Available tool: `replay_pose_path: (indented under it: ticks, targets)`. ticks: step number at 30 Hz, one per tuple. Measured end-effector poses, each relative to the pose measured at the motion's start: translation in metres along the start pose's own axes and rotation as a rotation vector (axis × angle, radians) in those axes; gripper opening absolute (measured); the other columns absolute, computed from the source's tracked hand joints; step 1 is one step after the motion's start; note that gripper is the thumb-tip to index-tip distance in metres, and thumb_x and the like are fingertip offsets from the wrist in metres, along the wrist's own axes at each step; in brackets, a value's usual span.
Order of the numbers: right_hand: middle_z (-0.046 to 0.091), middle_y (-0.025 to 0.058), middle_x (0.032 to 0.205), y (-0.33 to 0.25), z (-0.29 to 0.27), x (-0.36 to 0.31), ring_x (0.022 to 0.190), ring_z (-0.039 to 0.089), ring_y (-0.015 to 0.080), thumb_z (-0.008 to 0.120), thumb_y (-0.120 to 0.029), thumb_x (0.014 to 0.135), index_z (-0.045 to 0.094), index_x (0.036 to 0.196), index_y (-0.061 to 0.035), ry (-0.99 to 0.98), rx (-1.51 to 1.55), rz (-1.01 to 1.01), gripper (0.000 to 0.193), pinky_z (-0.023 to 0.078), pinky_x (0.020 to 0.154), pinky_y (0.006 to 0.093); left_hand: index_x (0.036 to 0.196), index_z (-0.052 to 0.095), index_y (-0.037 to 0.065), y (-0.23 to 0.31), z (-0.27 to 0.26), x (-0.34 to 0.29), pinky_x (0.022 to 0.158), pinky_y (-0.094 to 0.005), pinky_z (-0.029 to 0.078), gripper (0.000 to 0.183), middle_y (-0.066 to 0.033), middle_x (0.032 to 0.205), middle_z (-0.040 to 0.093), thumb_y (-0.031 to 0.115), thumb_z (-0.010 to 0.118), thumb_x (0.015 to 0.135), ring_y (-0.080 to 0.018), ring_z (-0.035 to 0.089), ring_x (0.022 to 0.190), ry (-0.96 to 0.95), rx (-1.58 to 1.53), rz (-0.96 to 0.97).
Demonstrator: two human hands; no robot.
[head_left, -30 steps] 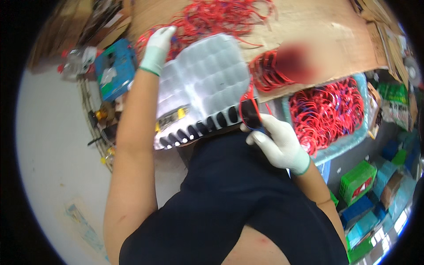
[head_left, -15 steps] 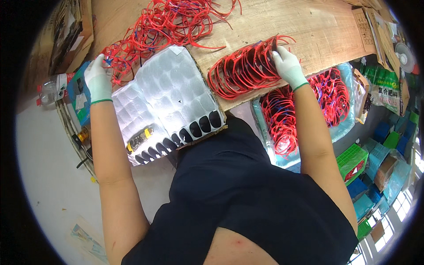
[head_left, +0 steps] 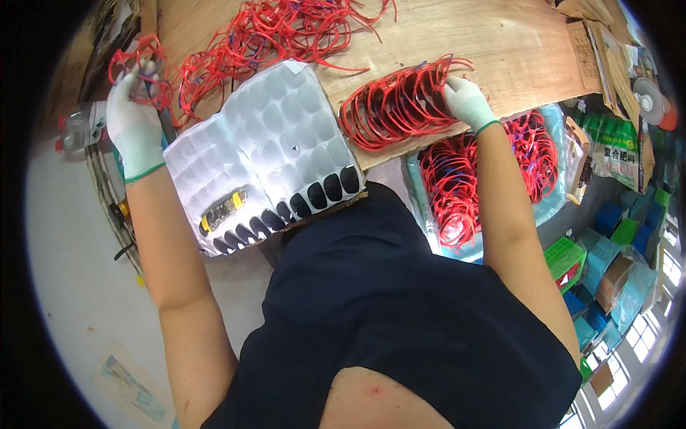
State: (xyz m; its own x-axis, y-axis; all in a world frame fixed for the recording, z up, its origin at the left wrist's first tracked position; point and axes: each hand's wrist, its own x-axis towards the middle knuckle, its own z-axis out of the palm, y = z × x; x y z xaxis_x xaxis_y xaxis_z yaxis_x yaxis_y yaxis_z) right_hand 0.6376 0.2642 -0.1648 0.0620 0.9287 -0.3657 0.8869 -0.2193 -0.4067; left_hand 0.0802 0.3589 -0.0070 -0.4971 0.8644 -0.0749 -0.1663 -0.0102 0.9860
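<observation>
My left hand (head_left: 132, 125), in a white glove with a green cuff, is raised at the table's left side. Its fingers are closed on a thin red frame (head_left: 146, 50), apparently a glasses frame. Beside it lies a tangled pile of similar red frames (head_left: 268, 36). My right hand (head_left: 468, 104), gloved alike, is closed around the right end of a standing row of red frames with dark lenses (head_left: 400, 107). Between my hands sits a white moulded tray (head_left: 286, 136). Dark oval lenses (head_left: 316, 194) line its near edge, and a yellow-and-black tool (head_left: 223, 212) lies on it.
A bin lined with blue plastic (head_left: 421, 207), filled with red frames, stands below my right forearm. Cardboard (head_left: 586, 57) edges the wooden table (head_left: 493, 36) at far right. A clear bottle (head_left: 73, 132) is at the left; green and blue crates (head_left: 564, 257) stand farther right.
My left hand has moved up and away from the pile's left end, lifting a red frame. My right hand stays at the end of the row.
</observation>
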Motion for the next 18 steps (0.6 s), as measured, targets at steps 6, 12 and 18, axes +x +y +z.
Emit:
replay_pose_path:
  ticks: [6,12,18]
  targets:
    - [0.072,0.025,0.111,-0.033,-0.023,-0.037,0.11,0.067,0.0429,0.056,-0.037,0.099,0.067,0.126,-0.006,0.199,0.013,0.076,0.043,0.052,0.097,0.0492,0.129,0.059,-0.006,-0.002,-0.013,0.0,0.101,-0.0372,0.052,0.034,-0.019,0.123,0.07,0.014,0.052,0.102,-0.0268,0.067,0.118,-0.346,0.115,-0.112]
    - [0.075,0.0191,0.103,-0.1,0.015,-0.124,0.095,0.074,0.0311,0.069,-0.017,0.094,0.073,0.109,0.0011,0.635,0.223,-0.185,0.024,0.057,0.087,0.0391,0.135,0.05,-0.007,0.007,-0.035,-0.017,0.113,-0.0398,0.045,0.035,-0.0247,0.135,0.064,0.011,0.044,0.106,-0.0311,0.063,0.126,-0.501,0.453,0.164]
    - [0.074,0.0187,0.089,-0.164,0.087,-0.183,0.083,0.074,0.0294,0.081,-0.04,0.084,0.07,0.101,0.0027,0.182,0.408,0.038,0.047,0.058,0.08,0.0376,0.138,0.047,-0.006,0.037,-0.059,-0.086,0.105,-0.0421,0.052,0.036,-0.0227,0.126,0.067,0.012,0.047,0.107,-0.0323,0.068,0.117,-0.491,0.192,-0.058]
